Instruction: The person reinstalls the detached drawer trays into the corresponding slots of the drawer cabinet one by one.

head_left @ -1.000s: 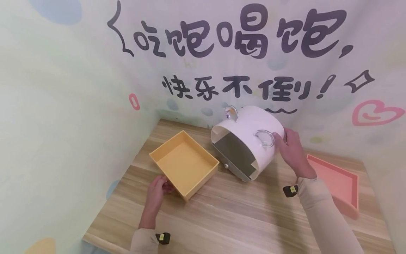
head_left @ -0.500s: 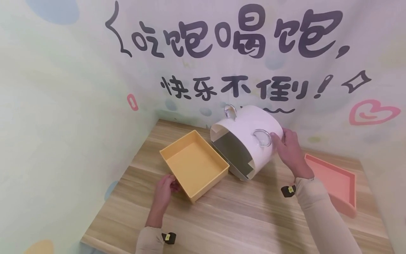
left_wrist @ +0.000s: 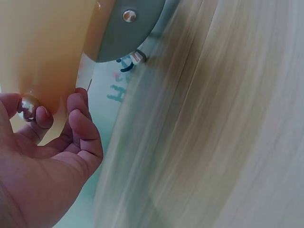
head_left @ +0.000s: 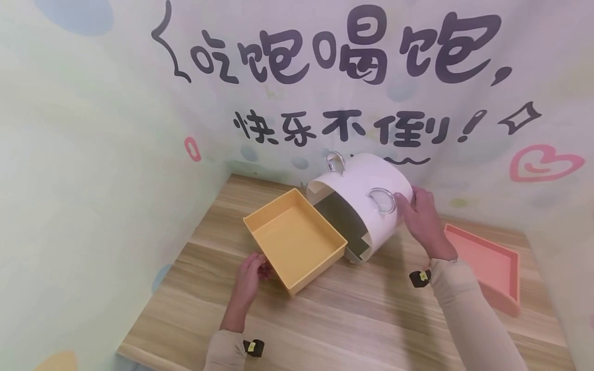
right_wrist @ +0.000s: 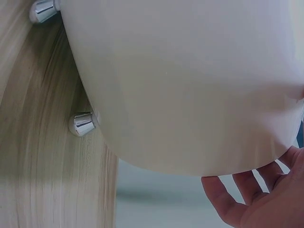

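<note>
Yellow drawer (head_left: 297, 242) (boxy, smooth) pinched by left hand (head_left: 250, 275) at metal knob (left_wrist: 27, 107).

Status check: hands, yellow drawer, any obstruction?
Left hand pinches the knob of the yellow drawer. Right hand braces white cabinet. Nothing between them.

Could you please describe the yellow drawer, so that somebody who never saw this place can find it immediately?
Start at the wooden table in the corner below the wall with big dark characters. Left of the white rounded cabinet, with ring handles on top, lies the yellow drawer, its far end at the cabinet's open front. The left hand pinches its small metal knob; unlike the pink tray at the right, it is yellow and deep.
</note>
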A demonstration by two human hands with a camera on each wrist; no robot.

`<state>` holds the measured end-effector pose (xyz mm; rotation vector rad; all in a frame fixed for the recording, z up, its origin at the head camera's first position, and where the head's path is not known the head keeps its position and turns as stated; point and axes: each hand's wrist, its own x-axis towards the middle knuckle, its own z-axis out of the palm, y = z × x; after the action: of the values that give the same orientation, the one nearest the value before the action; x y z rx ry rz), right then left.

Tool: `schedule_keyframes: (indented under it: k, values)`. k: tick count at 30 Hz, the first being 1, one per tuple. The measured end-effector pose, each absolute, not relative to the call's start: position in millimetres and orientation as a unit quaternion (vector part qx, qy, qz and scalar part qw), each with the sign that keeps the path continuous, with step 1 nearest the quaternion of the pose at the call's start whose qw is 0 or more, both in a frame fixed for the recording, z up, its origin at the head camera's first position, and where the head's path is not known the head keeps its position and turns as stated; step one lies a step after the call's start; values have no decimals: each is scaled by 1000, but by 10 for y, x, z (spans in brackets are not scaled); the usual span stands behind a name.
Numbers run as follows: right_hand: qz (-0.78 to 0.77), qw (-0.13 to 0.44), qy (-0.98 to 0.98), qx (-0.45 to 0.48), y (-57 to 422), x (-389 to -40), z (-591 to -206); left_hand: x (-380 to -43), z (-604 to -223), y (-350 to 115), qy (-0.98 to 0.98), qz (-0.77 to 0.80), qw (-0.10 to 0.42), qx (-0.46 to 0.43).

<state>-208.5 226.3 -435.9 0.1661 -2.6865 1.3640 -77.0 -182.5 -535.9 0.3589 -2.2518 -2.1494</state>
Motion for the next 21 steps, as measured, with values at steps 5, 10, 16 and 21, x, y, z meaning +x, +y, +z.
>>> schedule_keyframes:
  k: [5, 10, 16, 21]
  values:
    - [455, 62, -887, 54, 2255, -2102, -4373, -759, -5318, -1784, -723, -683, -2, 107]
    - [457, 56, -886, 50, 2260, -2100, -4376, -763, -5314, -1753, -725, -683, -10, 91]
    - [457, 54, -887, 46, 2261, -2102, -4373, -752, -5329, -1735, -732, -676, -11, 87]
    - [454, 49, -889, 42, 2266, -2091, -4370, -728, -5324, -1720, -738, -670, -13, 85]
